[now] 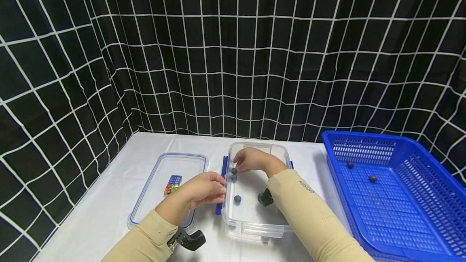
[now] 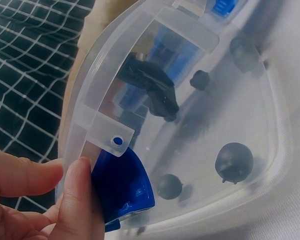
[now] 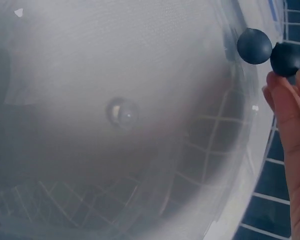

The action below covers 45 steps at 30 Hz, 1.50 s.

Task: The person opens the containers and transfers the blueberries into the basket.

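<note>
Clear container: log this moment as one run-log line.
right hand: inside clear container, at blueberries | left hand: touching the container's left wall by blue latch | lid: off, left | blue basket: right, two berries

A clear plastic container (image 1: 255,213) sits at lower centre of the frame on a white table (image 1: 109,209). The right hand (image 1: 251,160) reaches over its far left part, fingertips at a dark blueberry (image 1: 234,170); another blueberry (image 1: 234,177) lies just below it and a third (image 1: 238,199) nearer the front. The left hand (image 1: 204,191) rests against the container's left wall beside a blue clasp (image 1: 219,205). The clear lid (image 1: 167,185) lies flat to the left. At right, a blue basket (image 1: 400,197) holds two berries (image 1: 373,178).
</note>
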{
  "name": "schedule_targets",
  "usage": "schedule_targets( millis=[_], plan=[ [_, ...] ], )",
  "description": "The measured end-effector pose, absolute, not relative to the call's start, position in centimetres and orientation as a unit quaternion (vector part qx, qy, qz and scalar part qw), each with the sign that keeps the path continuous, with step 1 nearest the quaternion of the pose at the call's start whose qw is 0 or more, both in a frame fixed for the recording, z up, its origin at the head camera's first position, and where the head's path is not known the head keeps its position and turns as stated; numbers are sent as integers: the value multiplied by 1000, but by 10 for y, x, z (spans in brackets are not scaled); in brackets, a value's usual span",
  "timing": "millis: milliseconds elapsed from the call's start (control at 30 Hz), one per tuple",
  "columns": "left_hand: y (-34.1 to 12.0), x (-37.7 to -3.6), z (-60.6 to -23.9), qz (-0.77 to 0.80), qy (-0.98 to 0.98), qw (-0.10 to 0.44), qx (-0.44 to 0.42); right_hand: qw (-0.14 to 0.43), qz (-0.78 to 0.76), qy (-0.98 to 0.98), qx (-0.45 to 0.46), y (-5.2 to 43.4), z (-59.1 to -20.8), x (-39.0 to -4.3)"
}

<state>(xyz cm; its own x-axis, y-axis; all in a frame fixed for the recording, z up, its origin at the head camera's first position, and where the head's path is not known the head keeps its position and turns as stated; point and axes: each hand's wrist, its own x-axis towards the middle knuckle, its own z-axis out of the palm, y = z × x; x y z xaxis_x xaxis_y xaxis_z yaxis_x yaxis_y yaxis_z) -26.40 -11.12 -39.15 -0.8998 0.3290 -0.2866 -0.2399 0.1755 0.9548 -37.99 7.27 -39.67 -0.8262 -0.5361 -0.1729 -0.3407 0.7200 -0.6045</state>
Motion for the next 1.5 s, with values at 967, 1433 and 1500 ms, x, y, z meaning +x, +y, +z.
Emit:
schedule_targets(
  millis=[967, 1433, 1500],
  plan=[
    [-112, -263, -388, 639, 737, 217, 32, 215, -264, 908, -244, 72, -399, -379],
    [-112, -262, -388, 633, 742, 217, 31, 211, -367, 876, -231, 72, -395, -381],
    [-112, -263, -388, 633, 743, 217, 31, 212, -368, 875, -232, 73, -393, -382]
  ],
)
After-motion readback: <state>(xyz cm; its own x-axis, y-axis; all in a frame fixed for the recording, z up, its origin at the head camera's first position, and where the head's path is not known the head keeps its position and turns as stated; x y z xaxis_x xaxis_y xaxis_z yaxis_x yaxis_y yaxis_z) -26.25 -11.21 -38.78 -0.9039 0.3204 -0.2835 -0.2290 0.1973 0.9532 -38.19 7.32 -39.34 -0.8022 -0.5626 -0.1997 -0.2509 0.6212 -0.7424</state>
